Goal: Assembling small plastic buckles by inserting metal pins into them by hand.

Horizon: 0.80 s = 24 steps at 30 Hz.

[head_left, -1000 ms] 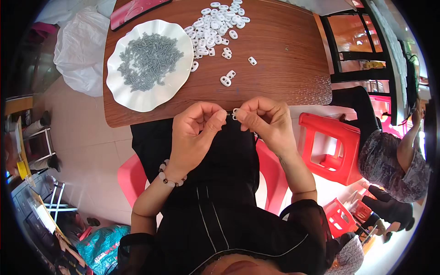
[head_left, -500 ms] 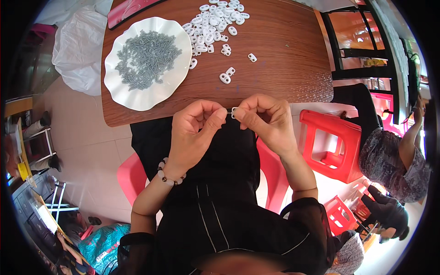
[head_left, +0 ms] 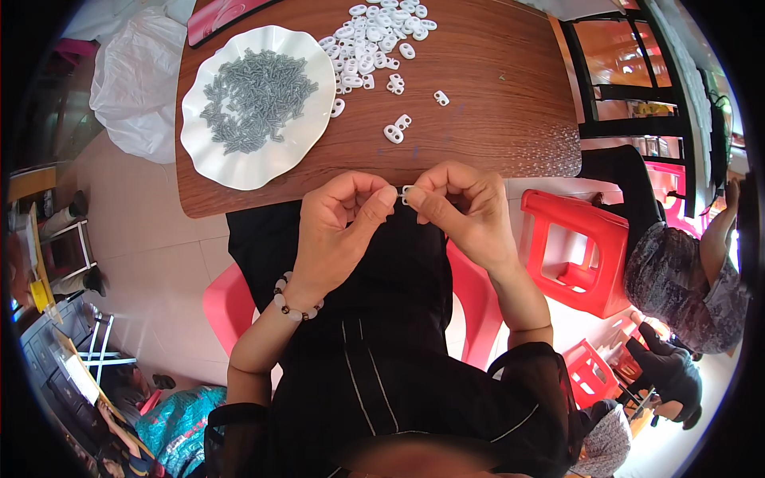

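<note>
Both hands meet just over the near edge of the table [head_left: 494,119], above the person's lap. The left hand [head_left: 339,231] and the right hand [head_left: 458,211] each pinch one side of a small white clip [head_left: 407,193] between thumb and forefinger. To do this well, it seems best to keep the pinch tight and the piece level, since it hangs past the table edge and a slip would drop it onto the dark clothing. A white plate [head_left: 239,163] of grey pieces [head_left: 253,97] sits left, near the edge; loose white clips [head_left: 374,40] lie farther back. Bare wood on the right leaves room to move.
</note>
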Each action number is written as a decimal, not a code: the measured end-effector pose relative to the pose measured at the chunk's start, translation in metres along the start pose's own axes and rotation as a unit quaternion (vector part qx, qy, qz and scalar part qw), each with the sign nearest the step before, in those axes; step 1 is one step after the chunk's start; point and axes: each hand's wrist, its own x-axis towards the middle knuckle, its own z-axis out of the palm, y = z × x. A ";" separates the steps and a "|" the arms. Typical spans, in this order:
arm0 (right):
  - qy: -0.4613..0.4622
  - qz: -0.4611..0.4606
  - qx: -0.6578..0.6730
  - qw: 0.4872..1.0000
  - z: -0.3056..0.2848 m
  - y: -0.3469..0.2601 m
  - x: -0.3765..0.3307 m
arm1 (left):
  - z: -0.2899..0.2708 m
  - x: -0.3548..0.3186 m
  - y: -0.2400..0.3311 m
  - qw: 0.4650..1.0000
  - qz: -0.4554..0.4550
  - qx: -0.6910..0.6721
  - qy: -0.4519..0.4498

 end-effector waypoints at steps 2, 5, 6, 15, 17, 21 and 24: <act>0.001 -0.001 0.000 1.000 0.000 0.000 0.000 | 0.000 0.000 0.000 1.000 0.004 0.008 0.002; 0.003 -0.001 -0.012 1.000 0.001 -0.001 0.000 | 0.000 0.000 -0.001 1.000 0.011 0.027 0.003; 0.002 0.000 -0.012 1.000 0.001 -0.002 0.000 | 0.000 0.000 -0.001 0.999 0.014 0.037 0.004; 0.007 -0.014 -0.035 0.999 0.004 0.002 -0.002 | 0.002 0.000 -0.005 0.999 0.026 0.030 0.013; 0.015 -0.010 -0.042 0.999 0.005 0.002 -0.002 | 0.002 -0.001 -0.003 1.000 0.012 0.016 0.015; 0.028 -0.019 -0.056 0.998 0.007 0.004 -0.001 | 0.004 -0.003 -0.007 1.000 0.007 -0.003 0.022; 0.021 -0.005 -0.044 0.999 0.006 0.002 -0.001 | 0.003 -0.004 -0.007 0.999 0.008 -0.011 0.031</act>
